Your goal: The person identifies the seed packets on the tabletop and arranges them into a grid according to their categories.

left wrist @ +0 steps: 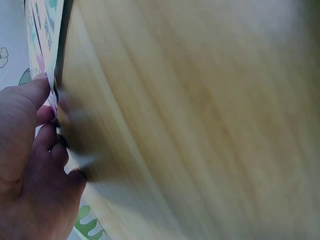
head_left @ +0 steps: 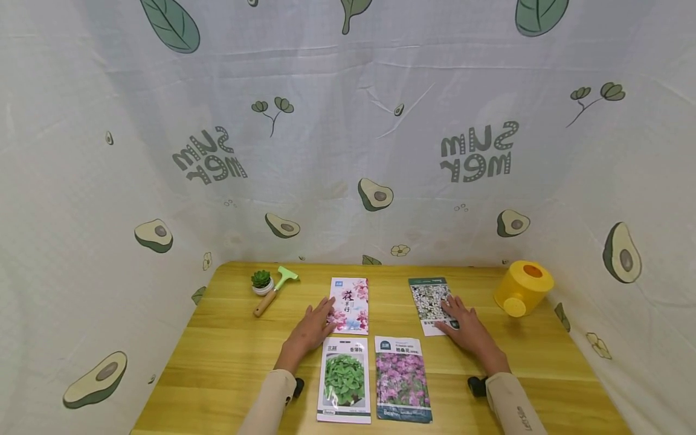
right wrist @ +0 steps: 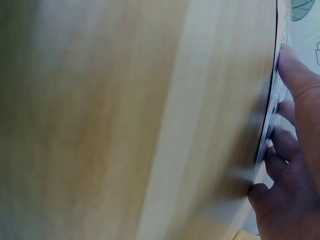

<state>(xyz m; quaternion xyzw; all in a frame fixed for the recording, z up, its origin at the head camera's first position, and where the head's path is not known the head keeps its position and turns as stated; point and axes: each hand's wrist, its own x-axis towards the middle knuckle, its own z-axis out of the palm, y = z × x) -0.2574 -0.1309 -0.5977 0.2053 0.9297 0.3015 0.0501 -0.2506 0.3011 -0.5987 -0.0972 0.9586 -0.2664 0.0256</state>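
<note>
Four seed packets are lying flat in two rows on the table (head_left: 228,356). The left hand (head_left: 314,326) is resting straight-fingered on the pink-flower packet (head_left: 352,302), left of the yellow watering can (head_left: 523,287); the right hand (head_left: 464,326) is likewise pressing flat on the white-flower packet (head_left: 426,296), nearer the can, apparently steadying each. Both wrist views are blurring, so fingertip contact is hard to confirm.

Pink-blossom seed packet (head_left: 350,305) lies flat on the tabletop (head_left: 228,350), upper left of the group. White-flower seed packet (head_left: 429,302) lies flat to its right, well apart, slightly tilted.
</note>
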